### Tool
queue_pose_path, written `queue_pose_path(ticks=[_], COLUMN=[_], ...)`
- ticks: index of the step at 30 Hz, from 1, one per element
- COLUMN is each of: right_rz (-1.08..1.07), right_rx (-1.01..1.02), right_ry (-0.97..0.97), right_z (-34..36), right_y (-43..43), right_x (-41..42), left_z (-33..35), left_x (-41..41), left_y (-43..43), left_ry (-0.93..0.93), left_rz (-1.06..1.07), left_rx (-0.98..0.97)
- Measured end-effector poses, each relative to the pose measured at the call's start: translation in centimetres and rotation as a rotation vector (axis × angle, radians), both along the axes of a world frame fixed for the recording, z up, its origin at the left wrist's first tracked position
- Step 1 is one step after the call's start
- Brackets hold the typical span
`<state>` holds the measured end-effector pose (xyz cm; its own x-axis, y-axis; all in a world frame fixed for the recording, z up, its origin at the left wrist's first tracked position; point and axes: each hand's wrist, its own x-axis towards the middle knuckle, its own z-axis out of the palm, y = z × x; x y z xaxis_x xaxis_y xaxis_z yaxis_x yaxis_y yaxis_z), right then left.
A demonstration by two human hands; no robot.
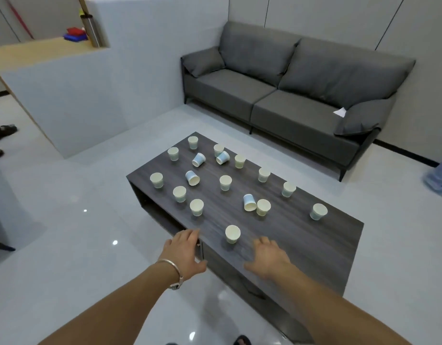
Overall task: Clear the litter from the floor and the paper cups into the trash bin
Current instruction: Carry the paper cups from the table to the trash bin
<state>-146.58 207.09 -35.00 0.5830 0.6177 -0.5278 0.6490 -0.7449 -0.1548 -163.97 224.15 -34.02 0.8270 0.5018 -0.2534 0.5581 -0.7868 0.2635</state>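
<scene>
Hands — left (184,250), right (269,257) — flank one empty upright paper cup (232,234).

We see an office lounge: a grey sofa (289,85), low dark counter (302,235), plain partition walls (145,58) (glossy floor tiles (53,257)).

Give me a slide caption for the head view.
Open left hand and right hand flank the nearest upright paper cup on a coffee table scattered with cups, grey sofa behind.
</scene>
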Motion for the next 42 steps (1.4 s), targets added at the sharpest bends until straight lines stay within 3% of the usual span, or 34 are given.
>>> queue_pose_path(ticks=[8, 16, 25, 32, 35, 42], right_rz=[-0.088, -0.336, -0.437, -0.712, -0.693, -0.634], right_rx=[-0.063, -0.069, -0.116, 0.165, 0.284, 0.349], right_ry=[0.077, 0.111, 0.123, 0.287, 0.44, 0.589], right_z=[-6.0, -16.9, -28.4, -26.6, -24.8, -23.5], right_y=[8.6, 16.7, 17.8, 16.6, 16.1, 13.2], right_x=[5.8, 8.8, 10.3, 11.3, 11.9, 15.7], left_z=[-6.4, -16.2, -27.3, -28.2, -27.4, -26.2], left_x=[8.6, 15.8, 18.8, 22.2, 24.2, 25.9], left_y=[8.1, 16.7, 17.0, 14.6, 13.5, 12.5], left_ry=[0.087, 0.184, 0.263, 0.185, 0.157, 0.086], left_rz=[-0.123, -0.332, -0.378, -0.351, -0.387, -0.378], left_rx=[-0.163, -0.276, -0.44, -0.566, -0.625, -0.634])
